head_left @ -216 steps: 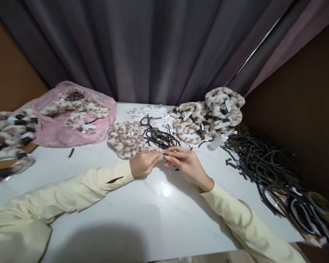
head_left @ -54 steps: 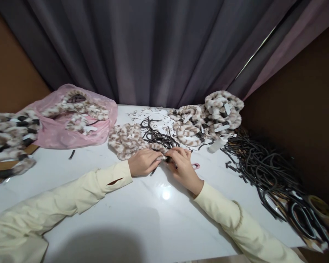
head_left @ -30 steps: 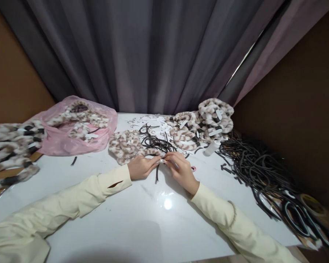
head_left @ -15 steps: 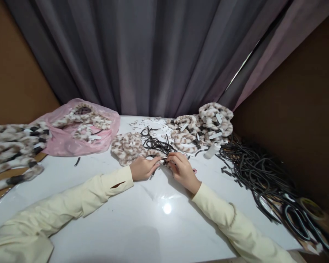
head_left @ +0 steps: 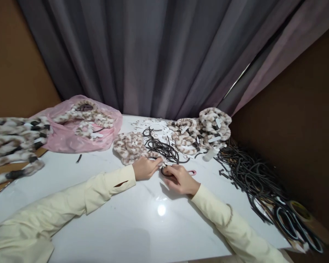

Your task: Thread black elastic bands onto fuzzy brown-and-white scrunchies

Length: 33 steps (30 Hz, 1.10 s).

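My left hand (head_left: 146, 168) is closed, its fingers pinching the end of a fluffy brown-spotted white strip (head_left: 153, 155). That strip leads back to a bunched fluffy spotted piece (head_left: 129, 144) just beyond the hand. My right hand (head_left: 181, 179) is closed in a pinch on a thin black cord (head_left: 162, 170), right beside the strip's end; its fingertips partly hide the cord. A pink-looped tool (head_left: 192, 172) lies by the right knuckles, mostly covered. Behind both hands spreads a small heap of black cords (head_left: 163, 146).
A pink plastic bag (head_left: 71, 144) with fluffy pieces lies back left, beside more fluffy strips (head_left: 8, 142). Tagged fluffy rings (head_left: 215, 122) and a small bottle (head_left: 210, 152) stand back right. A large black cord pile (head_left: 249, 171) and a tape roll (head_left: 300, 210) line the right edge.
My right hand has come down slightly toward me and turned, its fingers curling lower. More of the black cords and the pink loop shows. The left hand keeps its pinch.
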Tool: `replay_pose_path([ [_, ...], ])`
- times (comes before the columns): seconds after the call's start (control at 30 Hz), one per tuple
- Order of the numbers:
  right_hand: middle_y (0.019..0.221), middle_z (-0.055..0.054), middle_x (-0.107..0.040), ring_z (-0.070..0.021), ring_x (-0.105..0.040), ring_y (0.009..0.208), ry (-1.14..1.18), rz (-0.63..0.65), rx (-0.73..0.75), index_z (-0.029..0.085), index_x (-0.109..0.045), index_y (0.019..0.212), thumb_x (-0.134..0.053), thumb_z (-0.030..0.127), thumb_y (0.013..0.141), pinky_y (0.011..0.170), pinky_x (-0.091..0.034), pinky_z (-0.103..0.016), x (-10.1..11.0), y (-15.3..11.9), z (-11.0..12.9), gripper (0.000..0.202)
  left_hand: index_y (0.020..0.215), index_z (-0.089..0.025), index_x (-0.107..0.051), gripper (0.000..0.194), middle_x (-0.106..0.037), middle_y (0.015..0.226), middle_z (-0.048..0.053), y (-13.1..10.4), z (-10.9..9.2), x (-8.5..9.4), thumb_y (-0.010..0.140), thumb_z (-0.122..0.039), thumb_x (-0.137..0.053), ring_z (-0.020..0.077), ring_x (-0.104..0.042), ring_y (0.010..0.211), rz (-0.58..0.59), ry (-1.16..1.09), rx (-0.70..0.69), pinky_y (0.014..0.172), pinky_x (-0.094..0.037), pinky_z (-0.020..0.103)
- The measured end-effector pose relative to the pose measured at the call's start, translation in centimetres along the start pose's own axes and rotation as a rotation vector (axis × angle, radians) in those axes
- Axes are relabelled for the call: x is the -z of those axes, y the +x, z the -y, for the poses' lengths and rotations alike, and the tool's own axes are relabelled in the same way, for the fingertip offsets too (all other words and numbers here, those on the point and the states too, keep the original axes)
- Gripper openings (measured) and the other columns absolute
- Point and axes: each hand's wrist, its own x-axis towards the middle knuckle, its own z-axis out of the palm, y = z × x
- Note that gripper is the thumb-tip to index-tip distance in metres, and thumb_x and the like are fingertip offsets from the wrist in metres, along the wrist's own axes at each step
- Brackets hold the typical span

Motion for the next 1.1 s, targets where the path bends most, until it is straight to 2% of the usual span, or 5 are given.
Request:
replay_pose_path([
  [0.13, 0.059, 0.001, -0.058, -0.0114, -0.05, 0.048, -0.166, -0.009, -0.063, 0.015, -0.051, 0.097, -0.037, 0.015, 0.081, 0.051, -0.035, -0.022, -0.3, -0.4, -0.4, 0.021, 0.115, -0.014, -0.044, 0.03, -0.069, 0.07, 0.005, 0.1, -0.1, 0.1, 0.09, -0.027, -0.033, 0.0196, -0.064, 0.058, 0.009, -0.007, -0.003, 0.051, -0.045, 0.026],
  [0.5, 0.075, -0.006, -0.059, -0.0156, -0.055, 0.066, -0.366, 0.035, -0.144, 0.017, -0.055, 0.079, -0.039, 0.013, 0.086, 0.054, -0.037, -0.023, 0.3, 0.2, -1.3, 0.018, 0.107, -0.016, -0.047, 0.027, -0.065, 0.062, 0.005, 0.2, -0.3, 0.0, 0.091, -0.027, -0.029, 0.019, -0.062, 0.054, 0.001, -0.008, -0.006, 0.05, -0.043, 0.025],
  [0.67, 0.089, -0.008, -0.058, -0.0191, -0.055, 0.087, 0.184, -0.096, -0.232, 0.019, -0.054, 0.075, -0.055, 0.028, 0.082, 0.078, -0.044, -0.032, 4.6, 0.7, -1.3, 0.013, 0.12, -0.018, -0.043, 0.034, -0.066, 0.065, 0.004, 0.3, -0.5, -0.1, 0.088, -0.024, -0.034, 0.0205, -0.062, 0.055, 0.065, 0.015, 0.051, 0.051, -0.043, 0.027],
  [0.83, 0.07, 0.0, -0.061, -0.0127, -0.057, 0.065, 0.724, -0.414, -0.515, 0.021, -0.054, 0.075, -0.062, 0.031, 0.078, 0.062, -0.045, -0.024, 10.9, 0.6, -1.0, 0.013, 0.12, -0.016, -0.046, 0.036, -0.065, 0.065, 0.005, 0.2, -0.6, 0.2, 0.085, -0.021, -0.037, 0.0197, -0.06, 0.058, 0.054, 0.004, 0.098, 0.057, -0.044, 0.028],
  [1.1, 0.065, -0.001, -0.063, -0.0084, -0.045, 0.045, 0.657, -0.355, -0.571, 0.019, -0.062, 0.081, -0.068, 0.033, 0.071, 0.045, -0.038, -0.024, 15.1, 2.4, 0.7, 0.018, 0.104, -0.01, -0.052, 0.043, -0.058, 0.099, 0.016, 1.9, -0.9, 0.3, 0.084, -0.047, -0.044, 0.0287, -0.053, 0.096, 0.018, -0.136, 0.006, 0.081, -0.04, 0.039],
])
